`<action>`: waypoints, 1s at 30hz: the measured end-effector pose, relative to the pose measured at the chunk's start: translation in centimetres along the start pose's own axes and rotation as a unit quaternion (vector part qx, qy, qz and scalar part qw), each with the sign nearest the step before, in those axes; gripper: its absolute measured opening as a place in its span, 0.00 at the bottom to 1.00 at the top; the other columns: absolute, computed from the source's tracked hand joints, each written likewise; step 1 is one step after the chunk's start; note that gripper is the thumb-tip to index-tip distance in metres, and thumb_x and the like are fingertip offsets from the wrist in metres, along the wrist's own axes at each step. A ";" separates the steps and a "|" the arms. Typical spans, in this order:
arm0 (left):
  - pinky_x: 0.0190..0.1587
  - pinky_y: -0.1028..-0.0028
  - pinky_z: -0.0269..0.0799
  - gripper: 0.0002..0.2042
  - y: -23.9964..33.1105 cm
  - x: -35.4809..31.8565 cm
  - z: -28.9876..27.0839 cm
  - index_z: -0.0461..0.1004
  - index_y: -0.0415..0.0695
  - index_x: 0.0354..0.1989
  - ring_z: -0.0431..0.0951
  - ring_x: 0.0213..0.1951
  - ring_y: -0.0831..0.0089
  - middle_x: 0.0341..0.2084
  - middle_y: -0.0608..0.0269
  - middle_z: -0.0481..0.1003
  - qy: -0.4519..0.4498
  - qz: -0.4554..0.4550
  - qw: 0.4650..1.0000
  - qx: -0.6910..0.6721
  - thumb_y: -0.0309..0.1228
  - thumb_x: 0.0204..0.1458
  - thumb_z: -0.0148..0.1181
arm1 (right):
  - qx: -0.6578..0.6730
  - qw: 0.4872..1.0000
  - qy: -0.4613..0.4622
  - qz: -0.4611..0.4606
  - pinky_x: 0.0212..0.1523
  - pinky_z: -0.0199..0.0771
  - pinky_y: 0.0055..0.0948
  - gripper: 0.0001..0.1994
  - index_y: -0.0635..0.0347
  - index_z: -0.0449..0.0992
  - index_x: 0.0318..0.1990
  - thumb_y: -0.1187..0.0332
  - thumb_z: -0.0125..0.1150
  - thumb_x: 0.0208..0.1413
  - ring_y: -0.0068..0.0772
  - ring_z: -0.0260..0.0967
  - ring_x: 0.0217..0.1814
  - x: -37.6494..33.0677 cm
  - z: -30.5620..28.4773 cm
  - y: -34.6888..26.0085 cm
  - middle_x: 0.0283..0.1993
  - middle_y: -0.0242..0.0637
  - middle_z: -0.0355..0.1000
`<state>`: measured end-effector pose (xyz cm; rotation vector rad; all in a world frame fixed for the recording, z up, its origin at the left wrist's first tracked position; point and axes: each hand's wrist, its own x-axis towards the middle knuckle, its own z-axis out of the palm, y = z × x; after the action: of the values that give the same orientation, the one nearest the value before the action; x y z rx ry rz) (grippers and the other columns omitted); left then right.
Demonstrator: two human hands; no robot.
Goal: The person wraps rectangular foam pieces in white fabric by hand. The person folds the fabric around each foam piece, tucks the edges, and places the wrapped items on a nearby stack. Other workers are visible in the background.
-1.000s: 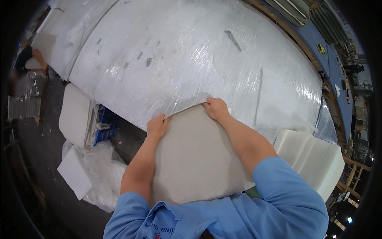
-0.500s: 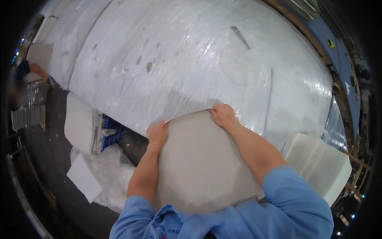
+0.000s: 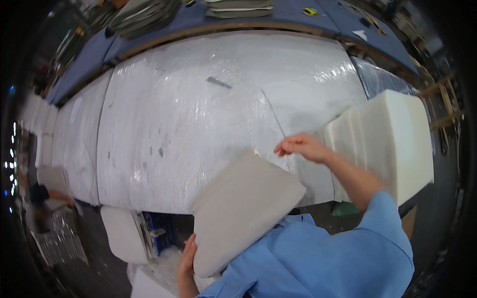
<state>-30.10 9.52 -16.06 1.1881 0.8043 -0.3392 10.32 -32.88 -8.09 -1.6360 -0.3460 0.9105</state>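
From the head view, my left hand (image 3: 187,263) grips the lower edge of a beige rectangular fabric-covered cushion (image 3: 241,208), fingers pressed against its side, holding it tilted over the near edge of the wide table (image 3: 198,114) wrapped in white plastic film. My right hand (image 3: 300,147) hovers above the table just past the cushion's top corner, fingers loosely curled, holding nothing. A stack of white foam blocks (image 3: 387,141) sits right of it.

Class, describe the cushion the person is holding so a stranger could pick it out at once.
Start at the big plastic-wrapped table. At its near edge, the left hand grips a grey fabric-covered cushion by its lower corner. Unlike the bare cream foam blocks at right, it is covered, flatter and tilted.
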 end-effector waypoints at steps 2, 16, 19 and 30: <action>0.71 0.59 0.65 0.32 2.1 -3.9 3.3 0.63 0.37 0.73 0.71 0.68 0.57 0.67 0.48 0.71 0.029 0.000 0.994 -0.106 0.48 0.69 0.56 | 0.133 0.989 0.044 -0.041 0.66 0.70 0.39 0.29 0.63 0.86 0.48 0.43 0.49 0.74 0.40 0.75 0.61 -4.2 3.4 3.3 0.53 0.43 0.81; 0.66 0.61 0.68 0.28 25.5 -1.4 6.3 0.65 0.38 0.72 0.73 0.66 0.53 0.64 0.49 0.74 0.111 0.190 0.923 0.316 0.41 0.69 0.57 | 0.168 0.935 0.053 -0.307 0.72 0.61 0.38 0.30 0.58 0.73 0.67 0.45 0.56 0.68 0.39 0.67 0.69 6.2 9.0 0.1 0.65 0.39 0.72; 0.70 0.60 0.65 0.34 27.6 -0.2 15.9 0.63 0.35 0.72 0.69 0.70 0.49 0.69 0.42 0.68 -0.001 0.318 0.777 0.544 0.30 0.58 0.68 | 0.053 0.922 0.091 -0.372 0.70 0.64 0.40 0.34 0.60 0.71 0.68 0.47 0.67 0.61 0.43 0.68 0.68 6.5 9.7 0.5 0.65 0.43 0.72; 0.37 0.57 0.76 0.20 25.7 6.6 28.3 0.73 0.34 0.57 0.81 0.36 0.49 0.37 0.48 0.79 -0.021 0.403 0.656 0.638 0.36 0.62 0.64 | 0.010 0.874 0.296 -0.384 0.38 0.73 0.38 0.12 0.61 0.81 0.37 0.60 0.66 0.62 0.45 0.75 0.36 6.8 11.5 0.8 0.34 0.41 0.76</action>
<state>1.12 -5.85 1.05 2.7032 -0.2562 -0.1331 6.37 -20.61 -11.61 -1.4769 -0.4951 -0.1959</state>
